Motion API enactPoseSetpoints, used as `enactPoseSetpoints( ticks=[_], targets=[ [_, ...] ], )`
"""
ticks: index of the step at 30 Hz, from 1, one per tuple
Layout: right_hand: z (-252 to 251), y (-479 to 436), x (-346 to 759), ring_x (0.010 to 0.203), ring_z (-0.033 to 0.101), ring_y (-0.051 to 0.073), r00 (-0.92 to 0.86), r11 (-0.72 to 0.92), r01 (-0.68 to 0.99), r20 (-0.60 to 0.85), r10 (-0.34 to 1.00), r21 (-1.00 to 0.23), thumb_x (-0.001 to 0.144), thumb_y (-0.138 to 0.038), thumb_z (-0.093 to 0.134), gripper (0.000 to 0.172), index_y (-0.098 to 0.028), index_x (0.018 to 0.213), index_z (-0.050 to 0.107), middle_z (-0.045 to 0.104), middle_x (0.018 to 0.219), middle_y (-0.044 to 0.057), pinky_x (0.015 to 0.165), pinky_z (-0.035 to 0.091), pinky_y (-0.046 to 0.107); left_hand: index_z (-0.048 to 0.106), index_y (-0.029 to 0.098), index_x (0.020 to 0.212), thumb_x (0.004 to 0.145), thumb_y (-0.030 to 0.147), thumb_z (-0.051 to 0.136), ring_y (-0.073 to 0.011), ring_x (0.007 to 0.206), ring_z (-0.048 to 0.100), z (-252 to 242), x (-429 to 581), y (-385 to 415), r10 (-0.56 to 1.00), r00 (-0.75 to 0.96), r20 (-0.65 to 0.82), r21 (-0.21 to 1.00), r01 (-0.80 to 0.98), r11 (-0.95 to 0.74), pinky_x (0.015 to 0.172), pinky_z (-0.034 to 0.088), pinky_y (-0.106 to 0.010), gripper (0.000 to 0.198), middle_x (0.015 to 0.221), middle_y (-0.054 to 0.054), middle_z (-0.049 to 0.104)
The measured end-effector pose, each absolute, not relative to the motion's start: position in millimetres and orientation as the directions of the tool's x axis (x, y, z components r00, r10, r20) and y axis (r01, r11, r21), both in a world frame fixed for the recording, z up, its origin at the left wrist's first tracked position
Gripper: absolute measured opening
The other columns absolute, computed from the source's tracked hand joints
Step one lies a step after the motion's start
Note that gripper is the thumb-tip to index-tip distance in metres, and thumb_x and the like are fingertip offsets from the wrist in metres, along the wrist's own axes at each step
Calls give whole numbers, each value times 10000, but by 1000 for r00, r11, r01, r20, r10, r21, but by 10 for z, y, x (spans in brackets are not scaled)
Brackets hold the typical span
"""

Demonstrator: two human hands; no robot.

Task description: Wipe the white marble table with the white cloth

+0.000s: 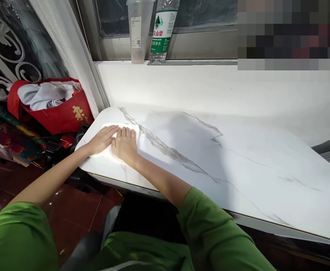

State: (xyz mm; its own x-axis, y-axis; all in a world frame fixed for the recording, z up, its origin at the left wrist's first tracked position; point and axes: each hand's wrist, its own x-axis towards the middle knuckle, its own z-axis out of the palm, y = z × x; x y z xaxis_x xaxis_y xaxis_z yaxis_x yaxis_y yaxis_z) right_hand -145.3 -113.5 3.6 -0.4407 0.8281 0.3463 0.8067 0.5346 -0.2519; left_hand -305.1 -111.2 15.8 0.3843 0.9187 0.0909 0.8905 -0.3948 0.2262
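A thin white sheet [106, 155], paper or cloth, lies flat near the left end of the marble-patterned table [255, 177]. Its outline is faint against the bright tabletop. My left hand [104, 139] rests palm down on the sheet with its fingers stretched to the right. Beside it, my right hand [124, 145] presses down on the same sheet, fingers pointing away from me and slightly bent. The fingertips of my left hand come close to the right hand's thumb. Neither hand grips anything that I can see.
On the window ledge stand a clear plastic cup [140, 34] and a water bottle [164, 34] with a green and white label. A red bag [60, 114] holding pale cloth sits left of the table, near a white curtain [66, 45]. A wall runs along the table's back.
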Motion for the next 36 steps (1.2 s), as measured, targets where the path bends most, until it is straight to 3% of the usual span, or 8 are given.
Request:
enactPoseSetpoints(
  ticks=[10,19,26,36],
  targets=[
    [174,-1478,-1576,1396,369,398,-549,599,757,244,799,-260,966,-252,367,594,102,1441,412,437,1496,296,1155,208,535,397,153,1485,968,377,306,-243,1474,325,202,-3232,-1552,926,360,116,258,889,-378,1242,203,-464,571,1577,-98,400],
    [55,-498,-1455,1220,500,336,-491,572,787,326,808,-232,963,-227,352,487,29,1334,537,603,1305,243,1077,291,463,461,155,1438,907,276,347,-242,1427,399,101,-3006,-497,937,305,172,236,910,-339,1215,268,-425,556,1525,-92,475],
    [-20,329,-1165,1231,507,310,-389,467,851,307,868,-240,967,-172,323,435,-21,1300,559,619,1279,212,1066,289,435,495,161,1413,877,238,371,-238,1403,431,92,-2591,430,922,347,172,240,893,-380,1200,296,-390,555,1500,-69,510],
    [-31,332,-1043,1290,470,289,-396,473,837,290,871,-277,967,-159,315,458,-11,1341,533,587,1351,192,1115,244,414,481,165,1434,932,249,347,-229,1428,398,100,-2461,357,936,314,163,227,911,-345,1213,272,-400,526,1525,-64,482]
  ],
)
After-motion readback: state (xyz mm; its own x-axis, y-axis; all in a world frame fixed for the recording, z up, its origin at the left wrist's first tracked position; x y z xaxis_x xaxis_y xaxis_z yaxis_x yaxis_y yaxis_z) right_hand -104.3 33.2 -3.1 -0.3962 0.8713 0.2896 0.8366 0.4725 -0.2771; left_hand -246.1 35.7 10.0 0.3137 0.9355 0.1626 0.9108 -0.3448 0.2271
